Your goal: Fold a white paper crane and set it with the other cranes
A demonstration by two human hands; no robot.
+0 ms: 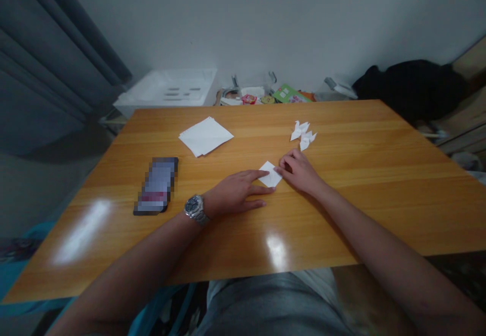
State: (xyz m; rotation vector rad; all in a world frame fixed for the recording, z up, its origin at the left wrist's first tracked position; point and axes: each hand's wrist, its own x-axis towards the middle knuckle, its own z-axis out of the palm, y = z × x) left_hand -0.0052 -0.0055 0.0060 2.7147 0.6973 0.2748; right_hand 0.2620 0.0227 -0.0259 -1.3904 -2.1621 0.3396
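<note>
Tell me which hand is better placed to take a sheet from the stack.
Probably left. The left hand lies nearer the stack, its fingers only resting on the paper. The right hand pinches the paper's corner and would have to cross over.

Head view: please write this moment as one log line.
left hand: pressing white paper | right hand: at paper's corner | folded figures: beyond, untouched

On the table, paper stack lies behind phone, folded cranes to their right.

white folded paper, orange-brown wood-grain table, silver watch
</note>
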